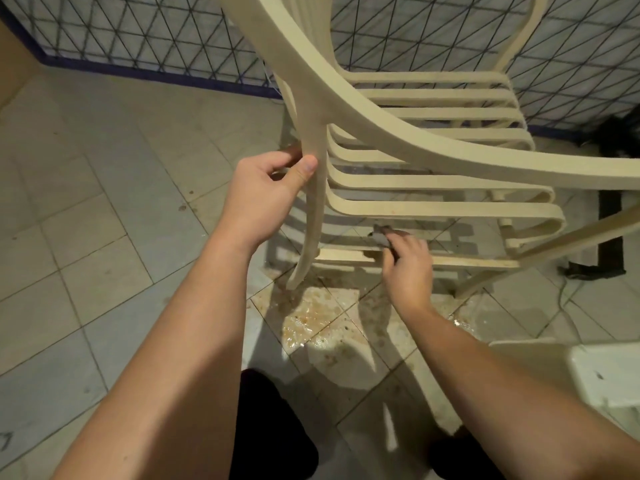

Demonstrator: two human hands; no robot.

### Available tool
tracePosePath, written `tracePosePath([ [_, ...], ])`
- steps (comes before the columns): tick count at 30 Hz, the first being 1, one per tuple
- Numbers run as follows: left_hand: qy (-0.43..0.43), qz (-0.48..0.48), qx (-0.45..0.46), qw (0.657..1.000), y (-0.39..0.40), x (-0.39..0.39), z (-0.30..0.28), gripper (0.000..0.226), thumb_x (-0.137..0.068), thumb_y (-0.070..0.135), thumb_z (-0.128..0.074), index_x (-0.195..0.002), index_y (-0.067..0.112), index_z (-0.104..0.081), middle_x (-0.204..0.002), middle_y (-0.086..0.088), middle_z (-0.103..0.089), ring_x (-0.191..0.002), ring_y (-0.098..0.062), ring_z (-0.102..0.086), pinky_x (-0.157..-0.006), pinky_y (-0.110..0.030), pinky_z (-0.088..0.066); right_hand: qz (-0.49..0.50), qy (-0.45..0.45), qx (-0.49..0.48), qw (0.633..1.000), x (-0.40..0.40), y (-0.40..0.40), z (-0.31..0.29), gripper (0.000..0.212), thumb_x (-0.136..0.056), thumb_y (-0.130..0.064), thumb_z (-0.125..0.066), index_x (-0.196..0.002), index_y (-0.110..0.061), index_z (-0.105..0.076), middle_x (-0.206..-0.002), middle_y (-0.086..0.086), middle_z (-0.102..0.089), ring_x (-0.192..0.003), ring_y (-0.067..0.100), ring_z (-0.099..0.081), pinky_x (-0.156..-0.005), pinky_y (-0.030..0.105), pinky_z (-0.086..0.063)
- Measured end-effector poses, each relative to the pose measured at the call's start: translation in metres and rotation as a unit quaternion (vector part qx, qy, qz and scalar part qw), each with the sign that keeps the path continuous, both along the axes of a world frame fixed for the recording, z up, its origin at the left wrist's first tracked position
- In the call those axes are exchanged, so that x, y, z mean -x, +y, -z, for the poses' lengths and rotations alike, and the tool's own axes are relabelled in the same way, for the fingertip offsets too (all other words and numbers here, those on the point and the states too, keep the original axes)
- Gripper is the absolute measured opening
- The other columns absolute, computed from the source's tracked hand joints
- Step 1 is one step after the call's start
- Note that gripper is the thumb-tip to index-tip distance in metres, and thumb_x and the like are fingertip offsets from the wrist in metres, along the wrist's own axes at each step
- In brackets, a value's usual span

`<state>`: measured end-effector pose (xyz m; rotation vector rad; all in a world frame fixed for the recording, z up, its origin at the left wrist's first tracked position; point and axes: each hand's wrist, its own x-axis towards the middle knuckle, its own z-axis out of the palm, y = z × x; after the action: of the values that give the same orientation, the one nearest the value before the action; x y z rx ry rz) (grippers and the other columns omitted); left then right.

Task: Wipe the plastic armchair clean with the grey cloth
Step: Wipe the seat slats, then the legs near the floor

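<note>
Armchair (433,150) leg pinched by left hand (263,192); right hand (408,268) clutches grey cloth (381,237).

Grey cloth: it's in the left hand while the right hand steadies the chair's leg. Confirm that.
Not right: the hands are swapped. The head view shows the grey cloth held in the right hand, low at the armchair, while the left hand grips the chair's leg.

Single head-worn wide-angle view, looking forward and steeply down, close over armchair (433,147) and tiled floor (104,237).
</note>
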<state>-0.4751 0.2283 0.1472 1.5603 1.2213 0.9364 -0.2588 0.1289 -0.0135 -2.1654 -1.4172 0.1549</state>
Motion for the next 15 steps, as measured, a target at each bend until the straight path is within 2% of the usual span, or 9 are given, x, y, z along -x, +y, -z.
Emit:
tracePosePath([
  [2,0.007,-0.004,0.004,1.0,-0.002,-0.001,-0.002,0.025,-0.095,0.036,-0.067,-0.07,0.037,-0.07,-0.06,0.027,-0.059,-0.066,0.003,-0.053,-0.076,-0.032,-0.05,0.018,-0.045,0.051,0.998,-0.017,-0.003,0.014,0.026,-0.093,-0.01,-0.061,-0.117,-0.011,-0.07,-0.107,0.009,-0.07,-0.102,0.029,-0.06,-0.094,0.041,-0.045],
  [4,0.007,-0.007,0.007,1.0,-0.003,-0.003,-0.002,0.027,-0.096,0.034,-0.066,-0.07,0.038,-0.069,-0.06,0.029,-0.059,-0.068,0.002,-0.054,-0.081,-0.037,-0.053,0.004,-0.031,0.082,0.996,-0.013,0.001,0.026,0.025,-0.094,-0.008,-0.059,-0.117,-0.009,-0.07,-0.109,0.012,-0.071,-0.105,0.032,-0.062,-0.1,0.041,-0.042],
  [6,0.006,-0.006,0.005,1.0,-0.004,-0.003,-0.001,0.031,-0.095,0.035,-0.066,-0.065,0.04,-0.071,-0.06,0.027,-0.059,-0.07,-0.001,-0.054,-0.087,-0.046,-0.055,-0.026,0.001,0.107,0.994,0.008,0.013,0.037,0.03,-0.097,-0.008,-0.055,-0.125,-0.012,-0.067,-0.124,0.009,-0.067,-0.118,0.028,-0.057,-0.112,0.036,-0.031],
  [9,-0.003,-0.001,0.004,1.0,-0.004,-0.003,-0.002,0.025,-0.091,0.042,-0.066,-0.067,0.043,-0.074,-0.069,0.019,-0.061,-0.076,-0.007,-0.056,-0.092,-0.053,-0.053,-0.13,0.033,0.141,0.981,0.051,0.026,0.05,0.048,-0.097,0.0,-0.049,-0.141,-0.02,-0.054,-0.143,0.0,-0.055,-0.137,0.022,-0.042,-0.122,0.034,-0.015],
  [11,-0.004,0.001,-0.001,1.0,-0.004,-0.002,-0.002,0.022,-0.089,0.047,-0.065,-0.069,0.043,-0.074,-0.073,0.013,-0.061,-0.078,-0.009,-0.055,-0.092,-0.056,-0.052,-0.204,0.018,0.128,0.97,0.068,0.029,0.058,0.055,-0.09,0.008,-0.052,-0.141,-0.014,-0.054,-0.149,0.003,-0.049,-0.143,0.026,-0.036,-0.124,0.037,-0.007],
  [13,0.002,0.003,-0.002,1.0,-0.004,-0.002,-0.002,0.021,-0.088,0.049,-0.064,-0.07,0.043,-0.074,-0.074,0.011,-0.061,-0.079,-0.011,-0.056,-0.092,-0.057,-0.051,-0.255,0.009,0.121,0.959,0.061,0.025,0.06,0.06,-0.082,0.015,-0.055,-0.137,-0.01,-0.058,-0.148,0.005,-0.049,-0.145,0.027,-0.035,-0.122,0.034,-0.004],
  [15,0.003,0.007,-0.002,1.0,-0.005,-0.002,-0.004,0.018,-0.086,0.053,-0.064,-0.074,0.046,-0.076,-0.077,0.009,-0.064,-0.081,-0.013,-0.06,-0.092,-0.057,-0.052,-0.303,0.011,0.127,0.944,0.038,0.017,0.056,0.063,-0.082,0.016,-0.057,-0.137,-0.014,-0.058,-0.148,-0.001,-0.048,-0.145,0.018,-0.032,-0.122,0.028,-0.006],
])
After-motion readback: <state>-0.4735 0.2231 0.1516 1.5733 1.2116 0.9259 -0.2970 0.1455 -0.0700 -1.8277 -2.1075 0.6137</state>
